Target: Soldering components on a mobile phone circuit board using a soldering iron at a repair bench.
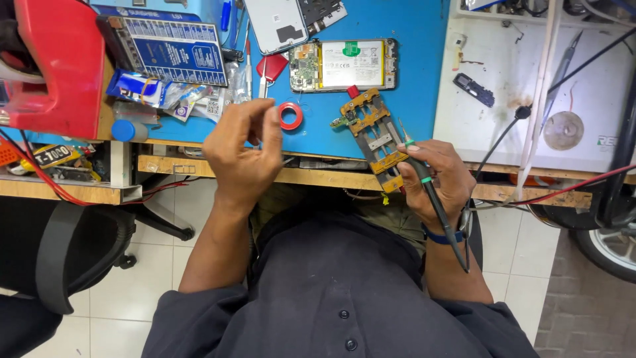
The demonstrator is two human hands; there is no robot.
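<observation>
Looks like a phone repair caught mid-way. The person sits at a table (411,59) with a blue mat, and one opened phone (344,64) lies flat near the middle of it, back off, with the battery and green board exposed. So the opening-up part is already done, judging from how it lies. One back cover (278,23) sits just above it, near the far edge.

The right hand (434,176) is closed around a soldering iron (430,192), pen-style, with its thin tip pointing up toward a metal board holder (374,136) that sits at the front edge of the table. A small green board is clamped at the holder's top-left corner. The tip is close to the holder, but whether it's touching anything is impossible to tell. No joint visibly being worked, so the actual soldering seems still to come.

The left hand (245,146) hovers over the table edge with fingertips pinched together. It may be pinching something tiny like wire, but it's too small to make out. Just beyond it lies one red tape roll (290,116).

Count: one phone, one cover, one holder, one iron, one tape roll, plus one red box (53,66) at far left and a white pad (530,86) on the right.
</observation>
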